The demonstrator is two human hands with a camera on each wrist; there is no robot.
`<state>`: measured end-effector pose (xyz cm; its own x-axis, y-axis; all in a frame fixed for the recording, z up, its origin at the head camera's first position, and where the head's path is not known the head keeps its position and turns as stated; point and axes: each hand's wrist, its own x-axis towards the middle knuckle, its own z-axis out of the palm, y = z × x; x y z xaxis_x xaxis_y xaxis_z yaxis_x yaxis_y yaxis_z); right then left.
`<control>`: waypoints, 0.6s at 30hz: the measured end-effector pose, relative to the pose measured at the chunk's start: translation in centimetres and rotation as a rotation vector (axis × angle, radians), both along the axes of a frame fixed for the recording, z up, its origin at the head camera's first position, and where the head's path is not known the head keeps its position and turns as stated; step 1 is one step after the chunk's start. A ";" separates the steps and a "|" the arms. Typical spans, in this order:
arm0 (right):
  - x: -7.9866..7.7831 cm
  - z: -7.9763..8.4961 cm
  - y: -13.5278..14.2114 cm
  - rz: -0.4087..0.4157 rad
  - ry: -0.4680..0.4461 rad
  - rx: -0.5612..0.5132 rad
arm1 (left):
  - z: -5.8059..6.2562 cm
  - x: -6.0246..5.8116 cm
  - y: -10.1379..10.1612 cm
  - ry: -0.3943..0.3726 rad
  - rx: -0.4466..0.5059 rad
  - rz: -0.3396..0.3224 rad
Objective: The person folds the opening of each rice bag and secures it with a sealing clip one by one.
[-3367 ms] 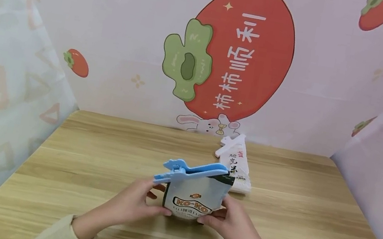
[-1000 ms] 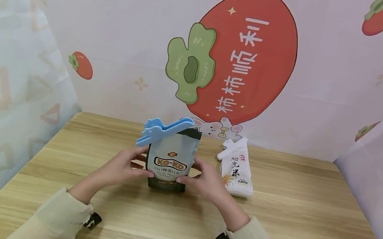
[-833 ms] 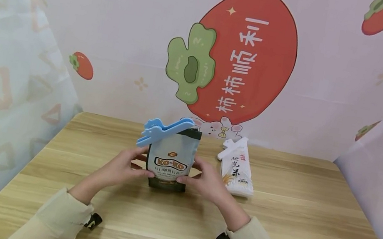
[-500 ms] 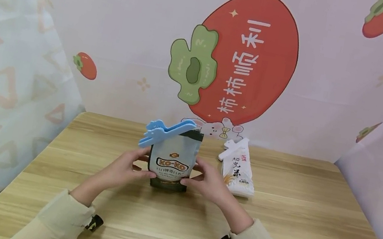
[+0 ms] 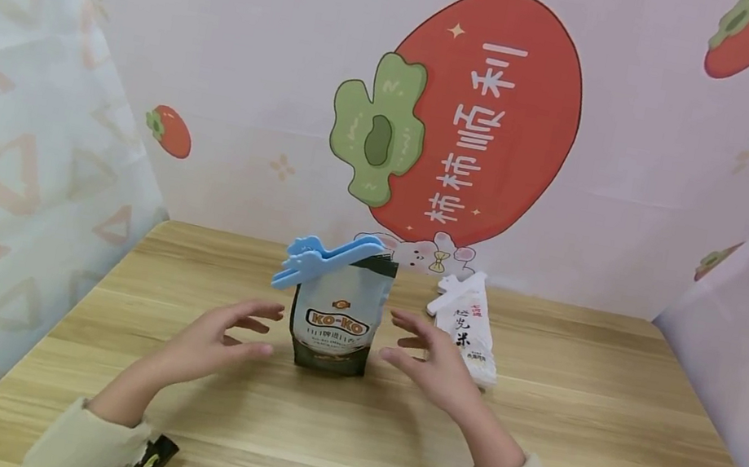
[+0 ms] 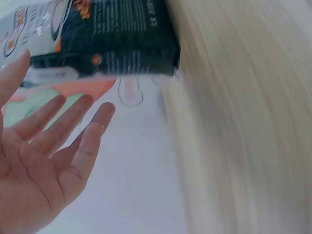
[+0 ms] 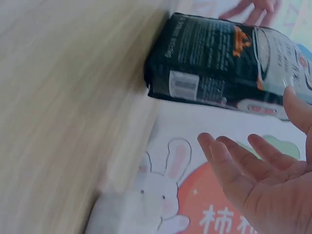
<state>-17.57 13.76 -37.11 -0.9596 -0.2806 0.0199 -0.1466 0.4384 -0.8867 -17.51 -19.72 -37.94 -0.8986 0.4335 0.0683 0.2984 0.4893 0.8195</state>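
A KO-KO rice bag (image 5: 333,326), pale with a dark base, stands upright on the table. Across its top corner sits a blue bag clip (image 5: 326,258). To the left of the bag is my left hand (image 5: 215,339), palm facing it, fingers spread and apart from it. On the other side my right hand (image 5: 437,368) is likewise relaxed, its fingertips just off the bag's edge. The left wrist view shows the left palm (image 6: 34,170) with nothing in it, below the bag's dark side. In the right wrist view the right palm (image 7: 278,195) holds nothing either.
A white rice bag (image 5: 469,332) with a white clip (image 5: 455,292) lies behind my right hand, partly covered by it. The wooden table (image 5: 325,440) ends at a printed backdrop (image 5: 241,186), and side sheets stand left and right.
The KO-KO bag was carried back and left from near the table's front, then set upright. Both hands have since let go and drawn apart from its sides.
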 end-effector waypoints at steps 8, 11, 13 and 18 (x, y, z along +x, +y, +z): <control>0.8 1.3 3.3 -0.105 0.144 -0.002 | 2.0 1.8 -0.1 -0.040 -0.061 -0.005; 0.8 1.8 4.8 -0.165 0.155 0.030 | 2.5 2.2 1.2 -0.040 -0.055 -0.064; 0.9 2.0 5.8 -0.207 0.155 0.075 | 2.6 2.6 2.5 -0.062 -0.056 -0.120; 0.6 1.9 8.3 -0.275 0.145 0.171 | 2.8 3.6 6.6 -0.143 -0.078 -0.262</control>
